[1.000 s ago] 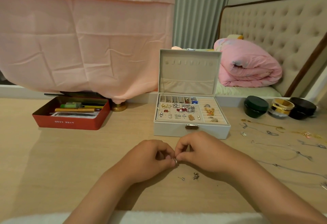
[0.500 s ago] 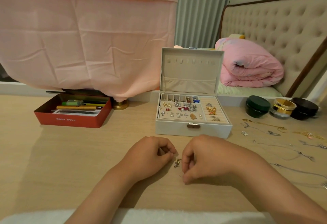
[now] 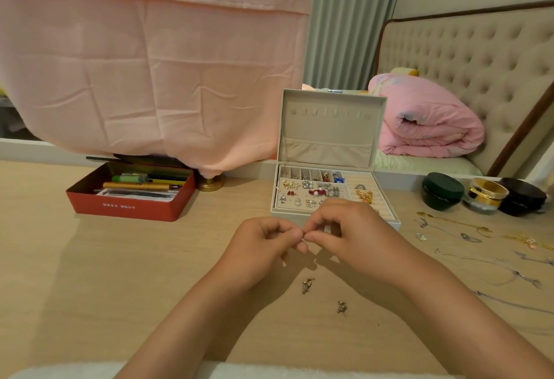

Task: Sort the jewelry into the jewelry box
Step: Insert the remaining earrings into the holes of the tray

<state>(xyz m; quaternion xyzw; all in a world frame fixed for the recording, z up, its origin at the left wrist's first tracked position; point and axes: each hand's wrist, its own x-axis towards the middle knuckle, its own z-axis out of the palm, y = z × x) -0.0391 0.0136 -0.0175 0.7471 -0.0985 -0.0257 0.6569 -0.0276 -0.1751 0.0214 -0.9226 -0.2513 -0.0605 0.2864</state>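
My left hand [image 3: 263,240] and right hand [image 3: 350,228] each pinch one tiny piece [image 3: 303,237], fingertips closed on it, just in front of the open jewelry box [image 3: 326,139] near the desk's [image 3: 150,258] back edge. I would work slowly and low, so it cannot drop far.

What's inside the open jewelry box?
The jewelry box holds small earrings on its left pad, gold pieces in the right-hand rolls and little compartments behind. The right hand covers part of the front.
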